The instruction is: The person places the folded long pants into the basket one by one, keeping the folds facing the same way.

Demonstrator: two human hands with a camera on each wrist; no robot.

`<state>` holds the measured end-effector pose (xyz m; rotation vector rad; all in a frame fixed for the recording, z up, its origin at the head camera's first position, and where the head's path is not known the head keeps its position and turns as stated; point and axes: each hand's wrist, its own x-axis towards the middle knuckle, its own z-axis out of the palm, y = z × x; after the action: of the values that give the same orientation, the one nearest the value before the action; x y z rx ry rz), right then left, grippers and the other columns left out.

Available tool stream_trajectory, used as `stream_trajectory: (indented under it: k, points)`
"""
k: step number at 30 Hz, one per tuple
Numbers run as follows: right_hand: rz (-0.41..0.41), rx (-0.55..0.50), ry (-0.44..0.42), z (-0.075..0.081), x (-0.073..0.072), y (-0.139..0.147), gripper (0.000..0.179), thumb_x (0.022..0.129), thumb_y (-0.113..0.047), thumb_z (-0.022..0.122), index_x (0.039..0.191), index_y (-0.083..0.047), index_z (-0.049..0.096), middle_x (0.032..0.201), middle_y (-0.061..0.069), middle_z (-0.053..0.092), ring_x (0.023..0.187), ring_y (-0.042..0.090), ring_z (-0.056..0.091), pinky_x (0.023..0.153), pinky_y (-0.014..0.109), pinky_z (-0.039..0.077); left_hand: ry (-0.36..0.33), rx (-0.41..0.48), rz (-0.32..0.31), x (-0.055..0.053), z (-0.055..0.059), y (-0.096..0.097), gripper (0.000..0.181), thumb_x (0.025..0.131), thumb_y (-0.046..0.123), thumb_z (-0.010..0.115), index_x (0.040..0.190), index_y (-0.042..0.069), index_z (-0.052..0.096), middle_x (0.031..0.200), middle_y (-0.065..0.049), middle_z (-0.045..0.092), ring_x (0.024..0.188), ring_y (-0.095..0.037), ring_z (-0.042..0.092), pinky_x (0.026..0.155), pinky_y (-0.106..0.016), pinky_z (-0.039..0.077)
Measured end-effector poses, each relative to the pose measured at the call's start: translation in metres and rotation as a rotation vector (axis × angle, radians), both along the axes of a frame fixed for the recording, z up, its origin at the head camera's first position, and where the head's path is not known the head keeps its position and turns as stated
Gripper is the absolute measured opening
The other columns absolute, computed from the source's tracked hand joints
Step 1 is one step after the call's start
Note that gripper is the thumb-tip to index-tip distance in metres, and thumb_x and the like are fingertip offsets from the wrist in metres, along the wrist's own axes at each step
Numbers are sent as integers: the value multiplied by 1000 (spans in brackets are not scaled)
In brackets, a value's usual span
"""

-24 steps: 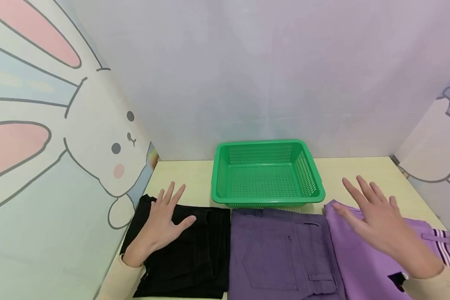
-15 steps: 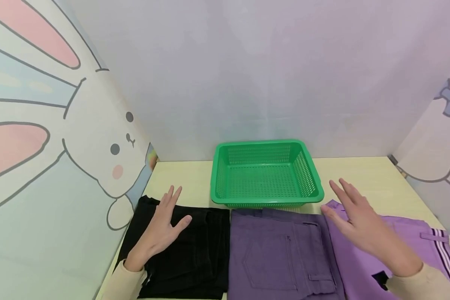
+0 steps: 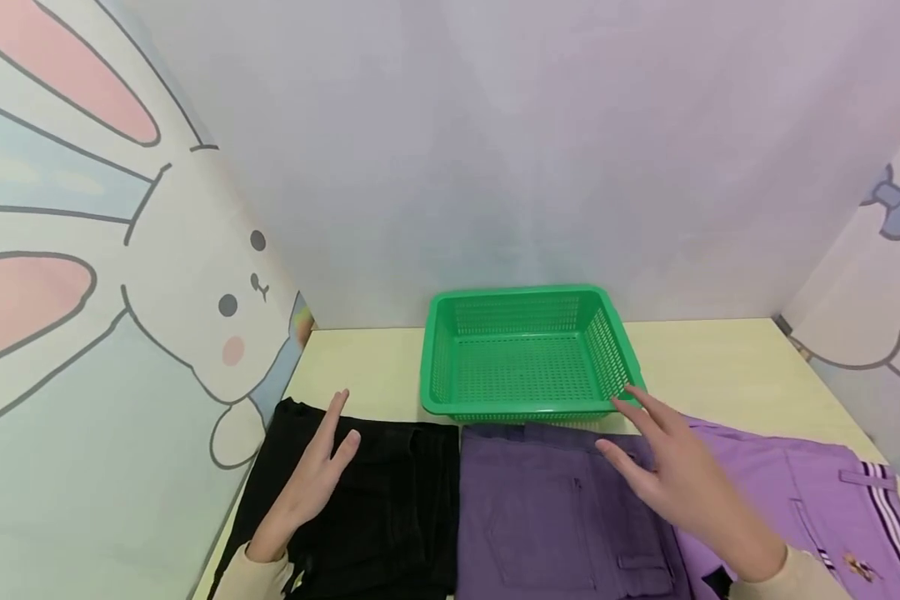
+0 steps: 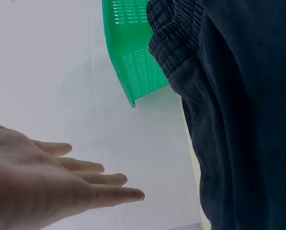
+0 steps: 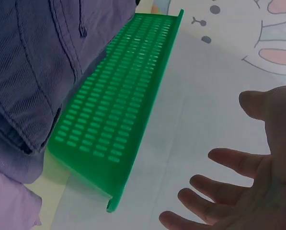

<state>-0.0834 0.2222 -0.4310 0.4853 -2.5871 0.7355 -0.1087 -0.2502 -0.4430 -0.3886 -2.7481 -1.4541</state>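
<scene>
My left hand [image 3: 307, 483] hovers above folded black trousers [image 3: 390, 508], its fingers straight and holding nothing. In the left wrist view those trousers [image 4: 248, 115] show a gathered elastic waistband. Over the right part of the folded dark purple trousers [image 3: 532, 517], beside the lilac trousers [image 3: 787, 492], hangs my right hand [image 3: 675, 475]. Its fingers are spread and nothing lies between them. Behind the dark purple pair stands a green plastic basket [image 3: 525, 412] with perforated walls and nothing inside. The right wrist view shows the basket's side [image 5: 109, 96] next to purple cloth.
All of this lies on a pale wooden table [image 3: 705, 358]. A plain pale wall [image 3: 525, 167] rises behind it. At the left is a panel with a cartoon rabbit [image 3: 187, 275], and another printed panel [image 3: 855, 283] stands at the right.
My right hand has moved left, from over the lilac trousers to the dark purple pair. The left hand has shifted slightly left and turned more edge-on. The clothes and basket stay put.
</scene>
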Motion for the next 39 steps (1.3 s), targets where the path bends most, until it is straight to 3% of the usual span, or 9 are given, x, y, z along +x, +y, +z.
stream_trajectory:
  k: [3, 7, 10, 16, 21, 27, 32, 35, 39]
  points:
    - [-9, 14, 110, -4, 1, -12, 55, 84, -19, 90, 133, -2, 71, 143, 24, 64, 115, 45, 69, 85, 62, 58, -33, 21, 42, -2, -4, -3, 68, 116, 27, 44, 172, 10, 10, 180, -20, 3, 165, -48, 5, 123, -74, 16]
    - [22, -14, 104, -9, 4, -30, 46, 86, -17, 88, 128, -4, 74, 136, 16, 69, 108, 35, 74, 80, 54, 61, -80, 53, 117, -3, -8, -8, 67, 117, 32, 39, 172, 8, 10, 179, -21, 4, 164, -48, 6, 125, -73, 17]
    - [65, -41, 28, -15, 7, -42, 45, 91, -20, 85, 132, -6, 72, 135, 13, 72, 115, 33, 74, 85, 51, 63, -96, 61, 168, -3, -9, -12, 68, 117, 35, 41, 172, 6, 12, 179, -21, 7, 164, -50, 9, 125, -73, 18]
    - [148, -24, -126, -29, 11, -63, 43, 98, -33, 79, 136, -14, 70, 131, 4, 75, 103, 19, 77, 81, 36, 64, -86, 45, 227, 1, -16, -19, 70, 113, 34, 53, 169, 5, 23, 177, -23, 16, 161, -53, 16, 124, -75, 21]
    - [279, -128, -290, -39, 9, -81, 48, 104, -39, 72, 141, -10, 66, 131, 6, 75, 98, 11, 76, 76, 30, 62, -108, 1, 294, 3, -19, -30, 71, 111, 37, 58, 168, 7, 28, 175, -25, 21, 160, -50, 22, 123, -71, 27]
    - [459, -262, -552, -47, 4, -106, 58, 107, -42, 66, 150, -4, 57, 140, 18, 69, 96, 0, 73, 73, 25, 60, -219, -145, 383, -2, -19, -48, 86, 107, 51, 61, 170, 6, 21, 175, -28, 18, 161, -49, 19, 125, -69, 26]
    - [551, -325, -705, -56, 4, -128, 62, 107, -41, 66, 155, -4, 52, 145, 21, 65, 93, -2, 73, 76, 24, 60, -245, -262, 410, -3, -27, -68, 96, 105, 54, 61, 168, -4, 17, 172, -35, 16, 159, -53, 19, 126, -68, 23]
    - [587, -378, -796, -61, 6, -138, 59, 107, -41, 66, 154, -8, 54, 138, 15, 71, 91, -2, 73, 76, 23, 59, -259, -333, 423, -2, -33, -81, 101, 104, 57, 61, 166, -9, 16, 169, -38, 20, 155, -56, 25, 125, -69, 26]
    - [636, -399, -839, -67, 8, -150, 51, 107, -37, 66, 151, -13, 59, 117, 0, 80, 88, -2, 73, 76, 22, 58, -310, -396, 435, 2, -39, -96, 111, 102, 63, 59, 164, -16, 10, 163, -43, 23, 148, -59, 29, 123, -71, 27]
